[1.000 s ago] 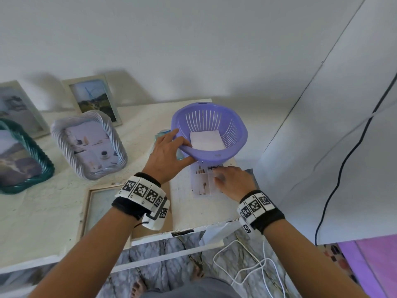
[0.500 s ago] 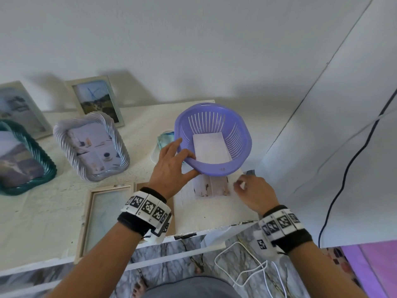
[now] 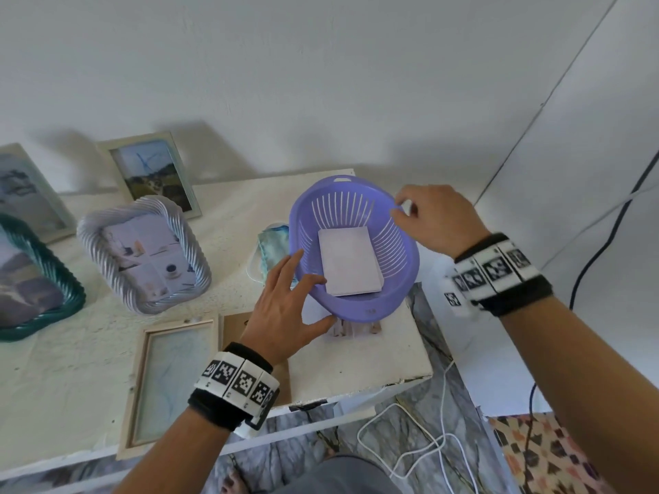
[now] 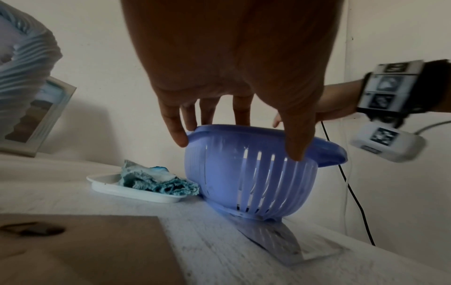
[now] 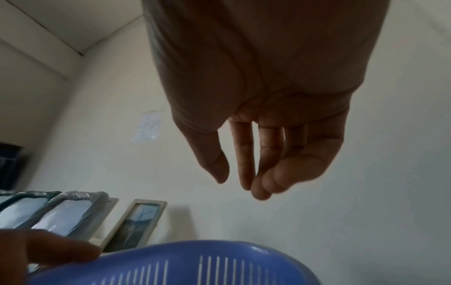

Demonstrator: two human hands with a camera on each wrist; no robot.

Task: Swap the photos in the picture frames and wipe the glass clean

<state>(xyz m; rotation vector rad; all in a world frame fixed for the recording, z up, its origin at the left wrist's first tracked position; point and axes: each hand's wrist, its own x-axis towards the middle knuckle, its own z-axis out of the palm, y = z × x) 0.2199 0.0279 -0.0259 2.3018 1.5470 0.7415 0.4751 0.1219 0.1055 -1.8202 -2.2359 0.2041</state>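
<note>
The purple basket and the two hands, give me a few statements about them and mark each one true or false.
1. The left hand grips the purple basket at its near rim. True.
2. The basket is empty. False: a white stack of photos lies in it.
3. The right hand holds a photo. False: it holds nothing, above the basket's far rim.
4. A blue cloth lies on a white tray beside the basket. True.
5. The basket's near side is tilted up. True.

Glossy slotted plastic basket, fuzzy blue cloth, matt rough-painted white table.
</note>
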